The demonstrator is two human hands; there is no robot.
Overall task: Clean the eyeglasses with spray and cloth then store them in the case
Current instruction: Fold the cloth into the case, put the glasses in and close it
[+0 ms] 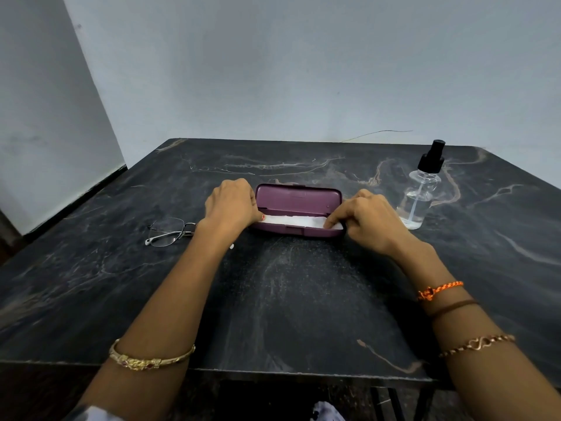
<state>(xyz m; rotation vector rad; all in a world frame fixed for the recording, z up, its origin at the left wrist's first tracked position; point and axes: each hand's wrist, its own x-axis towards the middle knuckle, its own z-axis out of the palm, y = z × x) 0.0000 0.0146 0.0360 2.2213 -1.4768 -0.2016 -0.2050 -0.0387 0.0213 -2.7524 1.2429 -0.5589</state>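
Note:
A purple glasses case (299,199) lies open at the middle of the table, its lid standing up at the back. A white cloth (296,221) lies inside it. My left hand (232,205) rests against the case's left end, with a fingertip touching the cloth's left end. My right hand (368,218) is at the case's right end, fingers pinching the right end of the cloth. Thin metal-framed eyeglasses (168,232) lie on the table left of my left wrist, partly hidden by it. A clear spray bottle (420,192) with a black nozzle stands upright to the right.
The dark marble-patterned table (288,299) ends at a front edge near my forearms. Pale walls rise behind and on the left. A thin wire (376,134) runs along the table's far edge. Dark metal legs show below the front right.

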